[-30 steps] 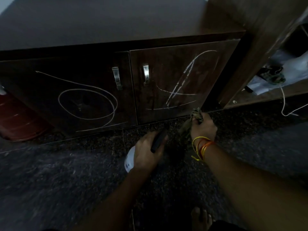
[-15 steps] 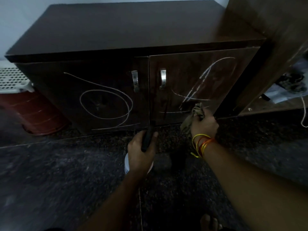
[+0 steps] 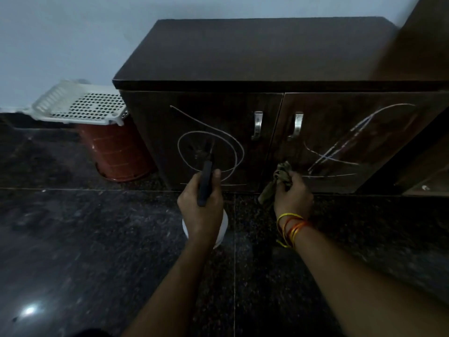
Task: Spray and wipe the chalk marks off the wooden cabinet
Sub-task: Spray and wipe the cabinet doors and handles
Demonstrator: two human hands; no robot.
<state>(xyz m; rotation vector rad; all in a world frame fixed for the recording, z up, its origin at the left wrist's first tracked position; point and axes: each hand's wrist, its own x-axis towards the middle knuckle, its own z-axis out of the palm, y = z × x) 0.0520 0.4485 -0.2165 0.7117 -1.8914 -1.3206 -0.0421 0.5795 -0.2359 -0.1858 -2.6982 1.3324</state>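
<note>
Two glossy dark wooden cabinet doors point(image 3: 218, 122) bore thin white chalk loops point(image 3: 211, 154); my left hand point(image 3: 201, 207) gripped a white spray bottle point(image 3: 220, 229), my right hand point(image 3: 292, 193) clutched a crumpled olive cloth point(image 3: 279, 176).

Spray bottle point(image 3: 222, 229) body mostly behind left hand point(image 3: 201, 210).

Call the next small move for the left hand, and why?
Probably squeeze the trigger. The left hand holds the white spray bottle with a black head aimed at the chalk circle on the dark wooden cabinet's left door, marks there look intact. The right hand grips the crumpled olive cloth low by the right door, ready to wipe.
</note>
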